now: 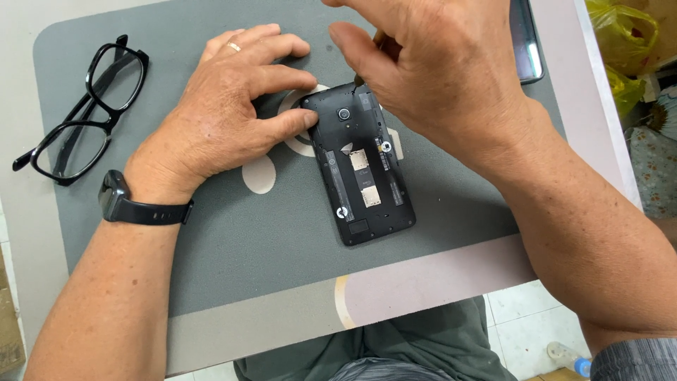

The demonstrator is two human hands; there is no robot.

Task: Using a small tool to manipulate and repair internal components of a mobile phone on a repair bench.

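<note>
Two hands, left hand flat, fingers steadying opened phone, right hand pinching a tool (mostly hidden)

A single head-worn camera is looking steeply down from above the person's own chest, facing forward across the desk. It is sitting close: both forearms are entering from the bottom corners and filling much of the frame. The grey mat is lying centred under the lens, with floor tiles showing below its near edge. No second view is sharing the scene.
</note>
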